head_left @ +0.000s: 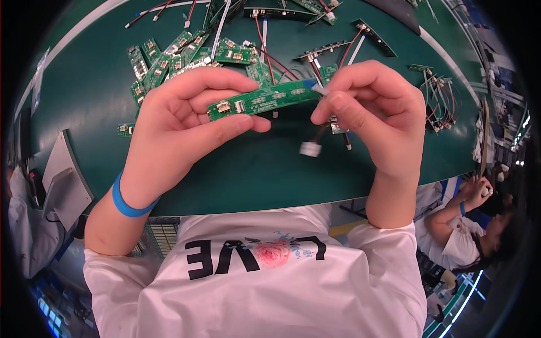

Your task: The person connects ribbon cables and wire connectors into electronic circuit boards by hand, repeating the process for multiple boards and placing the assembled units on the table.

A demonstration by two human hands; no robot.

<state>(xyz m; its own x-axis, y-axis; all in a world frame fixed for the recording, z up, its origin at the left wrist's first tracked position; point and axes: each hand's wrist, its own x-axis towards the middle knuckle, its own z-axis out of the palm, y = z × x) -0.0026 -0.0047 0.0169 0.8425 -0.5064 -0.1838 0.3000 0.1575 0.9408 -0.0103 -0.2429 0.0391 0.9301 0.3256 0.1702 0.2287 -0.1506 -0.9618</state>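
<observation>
A long green circuit board (282, 97) is held nearly level above the table, its right end slightly higher. My left hand (174, 115) grips its left part between thumb and fingers, close to a small beige socket. In my right hand (383, 107), thumb and forefinger pinch a short flat ribbon cable (320, 89) whose blue end lies at the board's right end. Whether that end is seated in the board cannot be made out. Below the right fingers hangs a white plug (310, 149) on dark wires, blurred; where its wires lead is partly hidden by the fingers.
A heap of green circuit boards (163, 65) lies behind my left hand on the green table (242, 186). Several boards with red-black wires (344, 53) and white ribbons lie farther back. A wired bundle (439, 104) sits at right. A co-worker (462, 225) is beyond the right edge.
</observation>
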